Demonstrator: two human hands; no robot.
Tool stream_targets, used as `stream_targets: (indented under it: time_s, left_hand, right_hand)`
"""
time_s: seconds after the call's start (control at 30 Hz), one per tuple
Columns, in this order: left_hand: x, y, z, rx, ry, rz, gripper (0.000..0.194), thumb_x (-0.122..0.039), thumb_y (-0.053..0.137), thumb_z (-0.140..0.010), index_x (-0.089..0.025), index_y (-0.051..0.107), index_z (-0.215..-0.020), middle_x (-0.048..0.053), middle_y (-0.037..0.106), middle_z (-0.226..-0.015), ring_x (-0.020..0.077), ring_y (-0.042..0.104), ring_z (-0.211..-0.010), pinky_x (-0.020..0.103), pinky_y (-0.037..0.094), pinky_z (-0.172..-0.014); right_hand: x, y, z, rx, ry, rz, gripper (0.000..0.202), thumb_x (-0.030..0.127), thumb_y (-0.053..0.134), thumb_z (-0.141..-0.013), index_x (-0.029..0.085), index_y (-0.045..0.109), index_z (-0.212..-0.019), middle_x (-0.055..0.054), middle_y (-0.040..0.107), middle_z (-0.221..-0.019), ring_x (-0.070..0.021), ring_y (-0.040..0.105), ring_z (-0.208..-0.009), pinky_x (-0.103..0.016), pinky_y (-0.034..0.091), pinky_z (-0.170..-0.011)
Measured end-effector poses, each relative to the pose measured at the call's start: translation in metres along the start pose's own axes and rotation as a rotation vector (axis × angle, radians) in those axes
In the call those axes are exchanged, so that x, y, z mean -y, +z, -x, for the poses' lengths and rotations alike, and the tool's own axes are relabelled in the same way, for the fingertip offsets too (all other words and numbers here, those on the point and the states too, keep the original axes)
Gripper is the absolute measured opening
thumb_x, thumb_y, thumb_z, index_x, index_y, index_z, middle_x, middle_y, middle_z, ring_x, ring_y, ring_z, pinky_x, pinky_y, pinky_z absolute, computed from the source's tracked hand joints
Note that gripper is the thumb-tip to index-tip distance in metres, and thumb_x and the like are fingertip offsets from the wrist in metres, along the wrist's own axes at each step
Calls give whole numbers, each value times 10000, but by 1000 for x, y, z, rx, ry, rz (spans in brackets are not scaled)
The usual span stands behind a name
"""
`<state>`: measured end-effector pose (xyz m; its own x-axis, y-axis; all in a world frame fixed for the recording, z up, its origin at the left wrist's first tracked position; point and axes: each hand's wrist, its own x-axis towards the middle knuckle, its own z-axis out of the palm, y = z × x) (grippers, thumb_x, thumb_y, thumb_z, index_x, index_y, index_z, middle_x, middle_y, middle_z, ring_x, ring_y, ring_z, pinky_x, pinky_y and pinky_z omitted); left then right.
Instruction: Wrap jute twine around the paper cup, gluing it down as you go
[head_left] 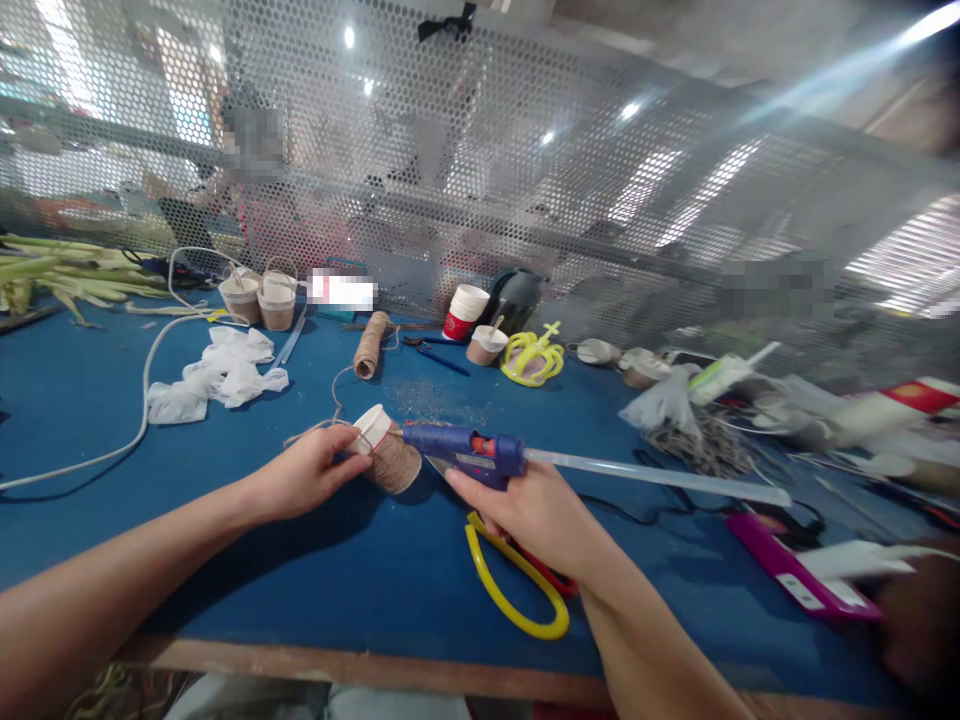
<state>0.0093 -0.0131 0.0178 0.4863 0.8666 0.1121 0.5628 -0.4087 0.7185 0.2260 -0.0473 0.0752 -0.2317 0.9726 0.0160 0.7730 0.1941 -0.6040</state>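
Pinched by its white rim, a paper cup [396,462] wrapped in brown twine lies tilted in my left hand [319,468]. A loose strand of twine runs from near those fingers back to a twine roll [370,345]. My right hand [525,505] is closed round the handle of a blue glue gun [465,450], with a long clear glue stick [660,478] jutting out of its back. The gun's nozzle is at the cup, just below the rim; whether it touches I cannot tell. Under my right hand lie scissors with yellow handles [555,625], partly hidden.
Behind stand twine-wrapped cups [277,303], a stack of white cups [466,308], pliers [439,357] and a yellow crown-shaped piece [532,358]. White plastic bags [217,375] and a white cable [150,375] lie left. A purple power strip [799,575] sits right. Perforated metal mesh [420,130] closes the table's back.
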Motion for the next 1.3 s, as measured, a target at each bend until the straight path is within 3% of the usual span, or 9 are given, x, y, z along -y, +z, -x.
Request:
stream_targets:
  time_s: [0.67,0.9,1.3]
  left_hand:
    - [2,0,0,-16,12,-2,235,-303,411,-817,-139,579,-808,29,609,-758,141,515,-672,243,388,-633]
    - [4,2,-1,-18,21,41,241,-295,408,-818,-136,589,-808,39,614,-785,146,515,-689,252,393,-640]
    - [2,1,0,-12,-26,-1,283,-326,400,-816,-120,589,-776,38,595,-730,148,506,-655,248,382,-616]
  right_hand:
    - [-5,0,-4,17,13,6,306,327,484,-760,198,453,-484,49,475,-357,-106,484,-377,-238,413,-489]
    - [2,3,2,-25,-57,23,276,308,486,-756,205,453,-501,56,469,-354,-104,478,-349,-225,380,-437]
    - [5,7,4,15,-19,-56,261,314,511,-738,200,450,-511,54,458,-371,-95,459,-345,-204,382,-389]
